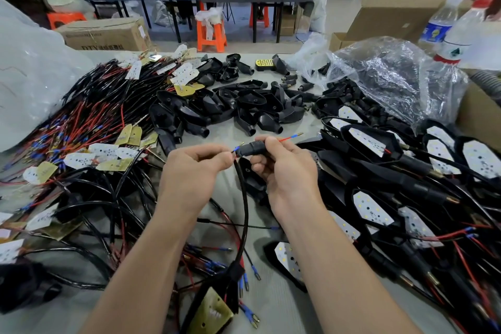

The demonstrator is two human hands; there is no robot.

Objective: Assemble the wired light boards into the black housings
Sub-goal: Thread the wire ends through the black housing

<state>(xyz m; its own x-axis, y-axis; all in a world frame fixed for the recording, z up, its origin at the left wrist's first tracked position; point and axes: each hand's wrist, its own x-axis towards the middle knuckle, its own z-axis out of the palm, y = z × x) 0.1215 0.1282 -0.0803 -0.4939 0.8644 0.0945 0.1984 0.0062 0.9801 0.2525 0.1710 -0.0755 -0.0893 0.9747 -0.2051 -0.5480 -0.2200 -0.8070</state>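
The black housing (248, 150) sits between both grips above the counter (273, 295). The right hand (284, 171) curls round its stem, and the left hand (193, 168) pinches the wire (245, 211) at its mouth. The light board (210, 312) lies between the forearms.

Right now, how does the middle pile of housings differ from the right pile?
The middle pile is bare black shells; the right pile has white boards fitted. The middle pile trails no wires; the right pile trails red leads. The middle pile lies jumbled, the right pile mostly face up. Both share the same black stemmed shape.
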